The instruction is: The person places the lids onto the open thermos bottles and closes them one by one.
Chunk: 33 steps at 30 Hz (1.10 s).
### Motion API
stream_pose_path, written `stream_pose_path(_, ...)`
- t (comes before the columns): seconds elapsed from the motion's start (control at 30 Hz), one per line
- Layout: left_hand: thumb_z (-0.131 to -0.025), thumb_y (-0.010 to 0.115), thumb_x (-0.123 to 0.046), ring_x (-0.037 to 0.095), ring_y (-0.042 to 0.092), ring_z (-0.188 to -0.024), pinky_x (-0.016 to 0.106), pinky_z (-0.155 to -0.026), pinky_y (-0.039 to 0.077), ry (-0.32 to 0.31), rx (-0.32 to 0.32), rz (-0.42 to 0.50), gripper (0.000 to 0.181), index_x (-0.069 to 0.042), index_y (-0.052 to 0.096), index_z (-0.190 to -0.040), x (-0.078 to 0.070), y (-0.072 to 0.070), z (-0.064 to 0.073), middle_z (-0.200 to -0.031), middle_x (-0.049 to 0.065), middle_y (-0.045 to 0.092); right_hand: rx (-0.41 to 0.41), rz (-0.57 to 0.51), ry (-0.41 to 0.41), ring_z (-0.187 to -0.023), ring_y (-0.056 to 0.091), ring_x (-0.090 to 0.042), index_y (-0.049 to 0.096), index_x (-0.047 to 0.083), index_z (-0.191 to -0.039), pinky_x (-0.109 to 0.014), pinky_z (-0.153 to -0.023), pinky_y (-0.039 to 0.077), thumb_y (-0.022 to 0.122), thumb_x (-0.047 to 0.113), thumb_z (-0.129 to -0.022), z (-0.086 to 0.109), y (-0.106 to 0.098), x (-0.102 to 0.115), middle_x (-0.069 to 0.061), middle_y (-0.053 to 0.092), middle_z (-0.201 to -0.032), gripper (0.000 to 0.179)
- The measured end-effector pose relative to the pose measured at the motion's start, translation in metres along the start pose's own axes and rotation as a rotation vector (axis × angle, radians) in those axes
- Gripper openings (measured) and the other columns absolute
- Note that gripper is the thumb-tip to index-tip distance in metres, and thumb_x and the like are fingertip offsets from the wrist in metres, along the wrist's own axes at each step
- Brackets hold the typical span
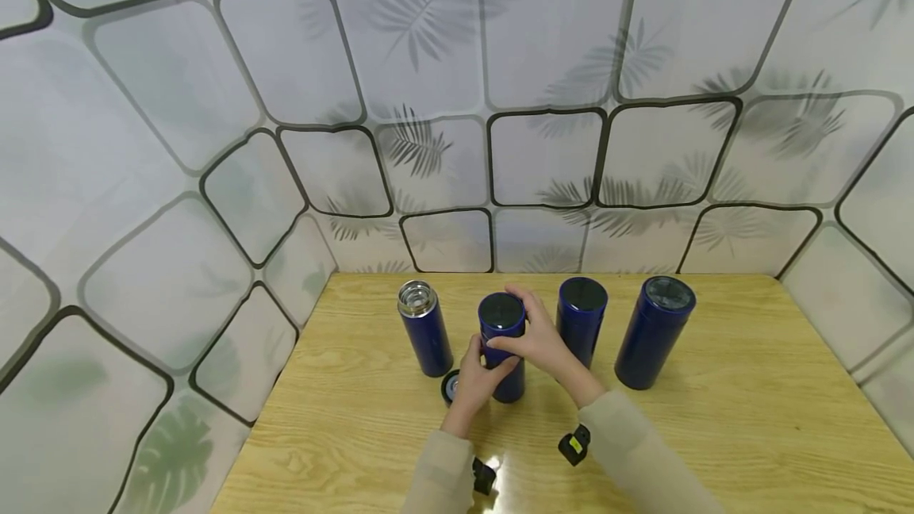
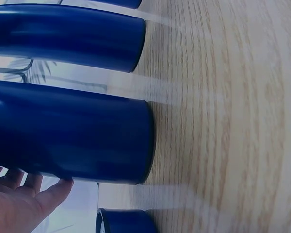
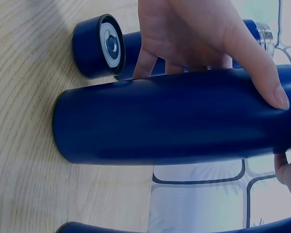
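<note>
A dark blue vacuum flask (image 1: 509, 389) with its dark-topped lid (image 1: 501, 311) on stands upright on the table. My left hand (image 1: 477, 383) grips its body from the left, thumb across the near side, as the right wrist view also shows. Up at the lid, my right hand (image 1: 539, 338) holds the rim between thumb and fingers. Left of this flask is an uncapped one (image 1: 428, 339) with a bare steel mouth. Its loose blue lid (image 3: 89, 48) lies on its side by the gripped flask, its inner seal showing.
Two more lidded blue flasks stand to the right, one close by (image 1: 580, 316) and one farther over (image 1: 653, 335). The wooden table (image 1: 750, 403) meets a patterned wall (image 1: 443, 240) behind the flasks, with another wall at the left.
</note>
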<state>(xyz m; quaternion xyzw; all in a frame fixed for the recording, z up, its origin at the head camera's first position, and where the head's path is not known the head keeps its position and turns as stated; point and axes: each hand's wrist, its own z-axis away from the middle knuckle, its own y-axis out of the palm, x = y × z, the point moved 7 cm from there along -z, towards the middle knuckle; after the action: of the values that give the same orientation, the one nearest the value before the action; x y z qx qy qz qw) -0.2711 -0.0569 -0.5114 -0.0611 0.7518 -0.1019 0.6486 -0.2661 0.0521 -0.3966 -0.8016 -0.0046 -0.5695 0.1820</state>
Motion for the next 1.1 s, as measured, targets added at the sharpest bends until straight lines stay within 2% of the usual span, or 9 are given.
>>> stream_pose_path(0.07, -0.077, 0.069, -0.031, 0.017, 0.049, -0.097, 0.036, -0.079, 0.043, -0.001, 0.003, 0.004, 0.051, -0.011, 0.045, -0.117, -0.004, -0.001, 0.002, -0.106, 0.002, 0.054, 0.003, 0.002, 0.005, -0.116, 0.032, -0.042, 0.028, -0.003, -0.133, -0.055, -0.093, 0.025, 0.073, 0.003, -0.070, 0.001, 0.001, 0.000, -0.027, 0.028, -0.130, 0.078)
stream_pose_path(0.23, -0.077, 0.069, -0.029, 0.019, 0.050, -0.097, 0.037, -0.078, 0.044, -0.001, 0.006, 0.024, 0.051, -0.009, 0.044, -0.117, -0.005, 0.000, 0.003, -0.106, 0.005, 0.053, 0.092, -0.124, -0.092, -0.122, 0.024, -0.043, 0.020, -0.003, -0.136, -0.058, -0.095, 0.018, 0.064, -0.001, -0.078, -0.001, 0.001, -0.014, -0.025, 0.021, -0.137, 0.073)
stream_pose_path(0.3, -0.077, 0.069, -0.031, 0.018, 0.050, -0.097, 0.036, -0.078, 0.044, 0.000, 0.002, 0.021, 0.052, -0.010, 0.045, -0.117, 0.000, 0.000, 0.001, -0.105, 0.004, 0.053, 0.107, -0.144, -0.121, -0.120, 0.026, -0.044, 0.019, -0.005, -0.135, -0.059, -0.094, 0.018, 0.063, -0.004, -0.078, -0.002, 0.001, -0.018, -0.025, 0.022, -0.136, 0.072)
stream_pose_path(0.53, -0.078, 0.068, -0.028, 0.018, 0.049, -0.098, 0.036, -0.079, 0.044, -0.006, 0.014, 0.024, 0.050, -0.010, 0.044, -0.118, 0.001, 0.001, 0.000, -0.107, 0.004, 0.053, 0.021, -0.017, 0.021, -0.119, 0.031, -0.041, 0.028, -0.002, -0.134, -0.055, -0.094, 0.025, 0.073, 0.006, -0.072, 0.000, 0.000, -0.003, -0.024, 0.029, -0.133, 0.077)
stream_pose_path(0.6, -0.078, 0.068, -0.029, 0.019, 0.049, -0.098, 0.036, -0.078, 0.043, -0.005, 0.017, 0.020, 0.051, -0.010, 0.044, -0.118, 0.001, 0.001, 0.000, -0.108, 0.004, 0.053, 0.025, -0.012, 0.018, -0.119, 0.030, -0.040, 0.027, -0.002, -0.134, -0.055, -0.094, 0.025, 0.072, 0.005, -0.072, 0.001, 0.000, -0.003, -0.024, 0.028, -0.133, 0.077)
stream_pose_path(0.73, -0.077, 0.068, -0.031, 0.017, 0.050, -0.098, 0.035, -0.079, 0.043, -0.012, 0.018, 0.014, 0.052, -0.010, 0.044, -0.119, 0.000, 0.001, 0.000, -0.107, 0.004, 0.053, 0.094, -0.147, -0.069, -0.120, 0.027, -0.043, 0.019, -0.005, -0.136, -0.058, -0.096, 0.018, 0.062, -0.007, -0.077, 0.000, 0.001, -0.010, -0.027, 0.024, -0.135, 0.073)
stream_pose_path(0.83, -0.077, 0.068, -0.033, 0.018, 0.050, -0.098, 0.035, -0.079, 0.044, -0.010, 0.017, 0.024, 0.054, -0.010, 0.044, -0.119, -0.001, 0.000, 0.001, -0.107, 0.004, 0.053, 0.137, -0.222, -0.109, -0.119, 0.029, -0.044, 0.017, -0.004, -0.137, -0.059, -0.095, 0.019, 0.059, -0.009, -0.078, -0.002, 0.002, -0.020, -0.027, 0.023, -0.135, 0.072)
stream_pose_path(0.93, -0.077, 0.068, -0.033, 0.018, 0.050, -0.098, 0.036, -0.079, 0.044, 0.001, 0.016, 0.034, 0.054, -0.010, 0.044, -0.119, -0.002, 0.000, 0.001, -0.107, 0.005, 0.053, 0.110, -0.183, -0.089, -0.118, 0.033, -0.040, 0.022, 0.001, -0.137, -0.057, -0.095, 0.022, 0.065, 0.000, -0.078, -0.004, 0.001, -0.029, -0.023, 0.027, -0.134, 0.073)
stream_pose_path(1.1, -0.077, 0.068, -0.031, 0.018, 0.050, -0.096, 0.035, -0.076, 0.044, 0.024, 0.011, 0.021, 0.050, -0.009, 0.045, -0.116, -0.004, 0.000, 0.000, -0.105, 0.005, 0.053, 0.005, -0.033, -0.004, -0.117, 0.037, -0.034, 0.031, 0.006, -0.134, -0.053, -0.093, 0.028, 0.077, 0.017, -0.068, -0.006, 0.000, -0.034, -0.019, 0.033, -0.131, 0.081)
